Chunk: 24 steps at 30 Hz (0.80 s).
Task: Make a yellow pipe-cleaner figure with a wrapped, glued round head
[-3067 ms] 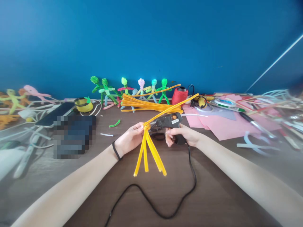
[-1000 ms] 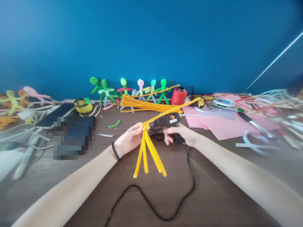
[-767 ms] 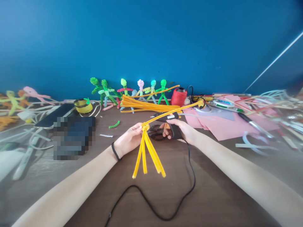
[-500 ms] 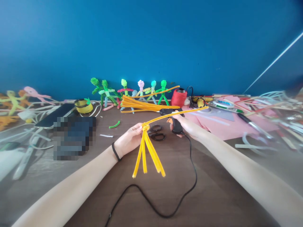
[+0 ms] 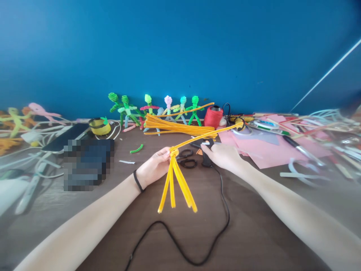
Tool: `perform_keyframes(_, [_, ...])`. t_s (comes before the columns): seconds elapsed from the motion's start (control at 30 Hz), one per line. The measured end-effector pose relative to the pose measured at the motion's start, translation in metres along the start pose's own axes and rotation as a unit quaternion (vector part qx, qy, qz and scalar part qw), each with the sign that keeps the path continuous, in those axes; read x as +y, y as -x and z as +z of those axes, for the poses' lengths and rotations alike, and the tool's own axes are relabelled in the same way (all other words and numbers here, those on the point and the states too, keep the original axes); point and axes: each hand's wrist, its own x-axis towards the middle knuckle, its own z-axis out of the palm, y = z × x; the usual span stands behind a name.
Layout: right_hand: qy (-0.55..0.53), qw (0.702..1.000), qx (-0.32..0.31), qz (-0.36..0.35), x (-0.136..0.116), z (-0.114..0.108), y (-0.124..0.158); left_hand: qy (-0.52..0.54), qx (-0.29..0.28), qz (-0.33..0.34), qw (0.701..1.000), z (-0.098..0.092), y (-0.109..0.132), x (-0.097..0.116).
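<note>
"Stems of fuzzy golden-yellow pipe cleaner [image 5: 183,181] are meeting in a knot [image 5: 174,153]. Where is it sitting?"

"In the left hand [image 5: 156,165], above the dark brown tabletop [image 5: 248,233]; that grip is pinching it."

"And the right hand [image 5: 225,156]?"

"It is touching a black plastic glue gun [image 5: 208,159]; I cannot tell whether its grip is closing. Black-handled scissors [image 5: 194,164] are lying between the hands."
</note>
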Motion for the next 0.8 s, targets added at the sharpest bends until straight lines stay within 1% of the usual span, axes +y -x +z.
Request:
perform_keyframes(0.1, [0.027,1.000,-0.016,0.002,-0.004,-0.003,0.003,0.000,-0.007,0.004,1.000,-0.002,0.000,-0.001])
perform_keyframes(0.17, [0.003,1.000,0.006,-0.008,-0.005,-0.004,0.003,0.002,-0.011,0.004,1.000,-0.003,0.000,-0.001])
perform_keyframes(0.23, [-0.070,0.996,0.043,-0.033,-0.005,-0.004,0.003,0.001,-0.011,-0.001,1.000,-0.003,0.000,-0.001])
perform_keyframes(0.27, [-0.131,0.989,0.049,-0.055,-0.006,-0.003,0.003,0.000,-0.011,-0.002,1.000,-0.003,0.000,-0.001])
perform_keyframes(0.3, [-0.206,0.974,0.041,-0.082,-0.008,-0.003,0.003,-0.002,-0.012,-0.001,1.000,-0.003,0.000,-0.001])
perform_keyframes(0.33, [-0.297,0.948,0.014,-0.116,-0.010,-0.002,0.004,-0.003,-0.013,0.000,1.000,-0.003,0.000,-0.002])
perform_keyframes(0.37, [-0.383,0.912,-0.028,-0.146,-0.013,-0.002,0.006,-0.005,-0.014,0.002,1.000,-0.003,-0.001,-0.002])
perform_keyframes(0.4, [-0.455,0.872,-0.074,-0.166,-0.017,-0.002,0.008,-0.007,-0.014,0.005,1.000,-0.003,-0.001,-0.003])
perform_keyframes(0.43, [-0.514,0.833,-0.105,-0.177,-0.021,-0.003,0.010,-0.010,-0.012,0.007,1.000,-0.003,-0.001,-0.003])
perform_keyframes(0.47, [-0.558,0.802,-0.115,-0.183,-0.025,-0.004,0.013,-0.013,-0.009,0.008,1.000,-0.003,-0.001,-0.003])
perform_keyframes(0.5, [-0.582,0.783,-0.111,-0.190,-0.028,-0.005,0.016,-0.017,-0.006,0.007,1.000,-0.003,-0.001,-0.003])
perform_keyframes(0.53, [-0.595,0.772,-0.102,-0.197,-0.032,-0.007,0.019,-0.021,-0.004,0.007,1.000,-0.003,0.000,-0.003])
perform_keyframes(0.57, [-0.604,0.766,-0.086,-0.205,-0.034,-0.008,0.022,-0.024,-0.003,0.005,1.000,-0.002,0.000,-0.003])
perform_keyframes(0.67, [-0.605,0.766,-0.057,-0.210,-0.039,-0.014,0.030,-0.030,-0.005,0.002,1.000,0.000,0.002,-0.001])
perform_keyframes(0.8, [-0.593,0.780,-0.051,-0.194,-0.041,-0.020,0.036,-0.025,-0.002,0.006,1.000,0.002,0.003,-0.001])
